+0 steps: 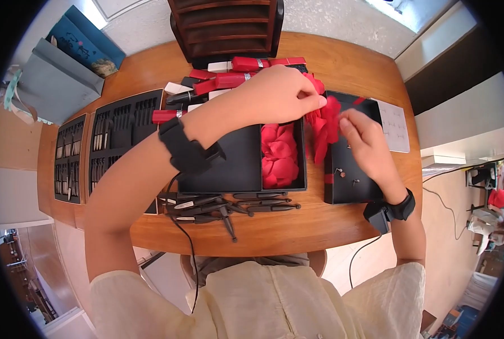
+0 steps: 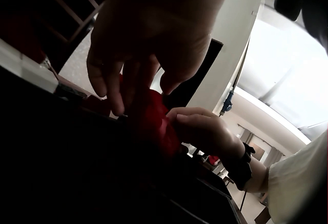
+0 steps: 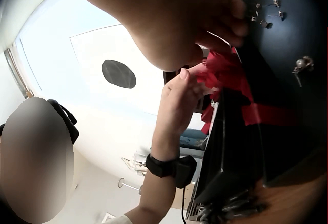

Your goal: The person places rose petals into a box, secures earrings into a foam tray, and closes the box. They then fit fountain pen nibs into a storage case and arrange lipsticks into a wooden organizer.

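From the head camera I see my left hand (image 1: 280,93) and right hand (image 1: 365,141) meeting over a cluster of red petals (image 1: 324,127), held just above the gap between two black boxes on the wooden table (image 1: 342,62). The left hand comes in from ten o'clock of the cluster, its fingertips pinching the top of the red petals; the right hand sits at three o'clock of it, fingers curled and pinching the same bunch from the side. The left wrist view shows both sets of fingers closed on the red mass (image 2: 154,119), and the right wrist view shows the petals (image 3: 223,73) squeezed between the two hands.

Below the left hand lies an open black box (image 1: 235,164) whose right compartment holds a pile of loose red petals (image 1: 280,155). Under the right hand is a black lid or panel (image 1: 348,175) with a red ribbon across it and small metal pins on its surface. At twelve o'clock of the box lie red lipstick tubes (image 1: 246,65); at six o'clock, dark pens or tools (image 1: 229,206). Black trays (image 1: 122,130) stand at nine o'clock.
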`<state>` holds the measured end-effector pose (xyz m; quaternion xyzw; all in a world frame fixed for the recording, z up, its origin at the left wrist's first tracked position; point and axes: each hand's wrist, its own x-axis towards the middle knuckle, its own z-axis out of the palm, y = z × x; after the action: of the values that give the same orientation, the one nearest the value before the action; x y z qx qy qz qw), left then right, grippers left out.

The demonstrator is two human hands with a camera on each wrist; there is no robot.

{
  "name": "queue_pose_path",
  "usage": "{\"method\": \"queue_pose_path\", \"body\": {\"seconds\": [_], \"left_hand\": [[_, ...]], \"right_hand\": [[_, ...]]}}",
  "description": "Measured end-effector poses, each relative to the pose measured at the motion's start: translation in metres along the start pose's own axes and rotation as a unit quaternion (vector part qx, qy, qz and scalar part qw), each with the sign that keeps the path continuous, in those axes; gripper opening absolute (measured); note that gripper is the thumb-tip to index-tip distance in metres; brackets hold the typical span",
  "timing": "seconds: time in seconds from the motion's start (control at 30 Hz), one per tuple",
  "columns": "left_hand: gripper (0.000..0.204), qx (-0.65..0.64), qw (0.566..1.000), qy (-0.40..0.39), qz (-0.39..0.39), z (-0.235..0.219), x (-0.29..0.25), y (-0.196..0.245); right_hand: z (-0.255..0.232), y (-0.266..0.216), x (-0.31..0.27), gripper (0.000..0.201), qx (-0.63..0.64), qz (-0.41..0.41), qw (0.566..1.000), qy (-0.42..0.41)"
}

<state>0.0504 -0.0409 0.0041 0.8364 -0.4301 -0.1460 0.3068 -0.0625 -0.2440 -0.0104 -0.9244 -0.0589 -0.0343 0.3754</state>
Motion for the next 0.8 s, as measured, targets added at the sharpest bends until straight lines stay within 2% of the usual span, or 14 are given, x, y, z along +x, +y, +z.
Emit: {"method": "queue_pose_path", "body": {"seconds": [0.03,0.07,0.17,0.3,0.37,0.4,0.43,0.47,0.5,0.53,0.6,0.67,0.73,0.8], "left_hand": [[0.029,-0.028,0.999,0.023,-0.013,-0.002,-0.005,-0.001],[0.026,-0.073,0.996,0.038,-0.034,-0.001,-0.009,-0.004],[0.021,-0.139,0.986,0.09,-0.031,-0.001,-0.026,-0.011],[0.019,-0.134,0.986,0.099,-0.028,-0.003,-0.038,-0.025],[0.017,-0.216,0.972,0.087,-0.04,-0.005,-0.044,-0.022],[0.017,-0.217,0.971,0.087,-0.041,-0.006,-0.046,-0.02],[0.019,-0.261,0.961,0.08,-0.043,-0.008,-0.049,-0.017],[0.021,-0.305,0.949,0.072,-0.045,-0.008,-0.051,-0.015],[0.021,-0.306,0.948,0.073,-0.046,-0.007,-0.052,-0.013],[0.024,-0.329,0.938,0.082,-0.064,-0.006,-0.052,-0.01],[0.028,-0.353,0.927,0.092,-0.083,-0.002,-0.052,-0.005],[0.034,-0.373,0.912,0.104,-0.135,0.002,-0.052,-0.002],[0.032,-0.374,0.915,0.087,-0.122,0.003,-0.054,-0.003],[0.03,-0.374,0.918,0.067,-0.109,0.005,-0.056,-0.008]], "right_hand": [[0.002,-0.002,0.003,0.02,0.056,0.002,0.998,0.041],[0.0,-0.006,0.007,0.021,0.057,0.039,0.997,0.019],[0.006,-0.009,0.019,0.023,0.098,0.043,0.993,0.05],[0.01,-0.016,0.031,0.028,0.062,0.013,0.997,0.032],[0.012,-0.028,0.034,0.032,0.087,-0.005,0.996,-0.037],[0.011,-0.036,0.035,0.033,0.088,0.043,0.992,-0.082],[0.014,-0.032,0.037,0.033,0.088,0.043,0.992,-0.083],[0.021,-0.025,0.039,0.03,0.145,0.031,0.985,-0.089],[0.025,-0.021,0.04,0.028,0.201,0.018,0.975,-0.096],[0.024,-0.025,0.04,0.028,0.201,0.018,0.975,-0.097],[0.022,-0.035,0.038,0.021,0.228,0.052,0.965,-0.118],[0.025,-0.037,0.034,0.019,0.22,0.056,0.968,-0.109],[0.025,-0.04,0.029,0.017,0.213,0.059,0.97,-0.101],[0.021,-0.046,0.023,0.017,0.101,0.071,0.983,-0.136]]}}
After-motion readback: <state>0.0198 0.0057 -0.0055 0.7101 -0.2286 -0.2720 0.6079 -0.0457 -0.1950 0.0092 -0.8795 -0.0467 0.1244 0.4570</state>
